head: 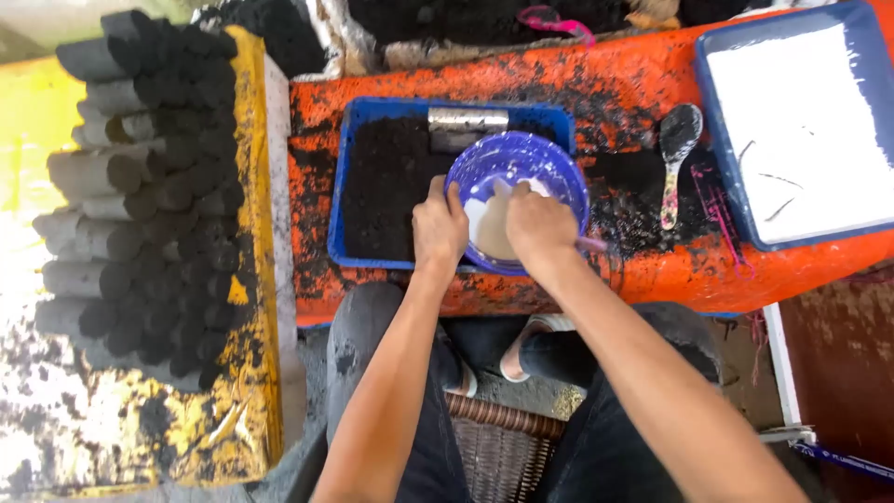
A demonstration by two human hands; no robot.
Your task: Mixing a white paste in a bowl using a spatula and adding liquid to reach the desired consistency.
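Gripping blue bowl [518, 177] rim, left hand [439, 226]; right hand [538, 224] curled inside.

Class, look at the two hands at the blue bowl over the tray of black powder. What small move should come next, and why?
Probably a small tilt of the blue bowl toward the black powder in the blue tray. The left hand grips the bowl's near rim, the right hand reaches inside it, and pale liquid pools at that near side.
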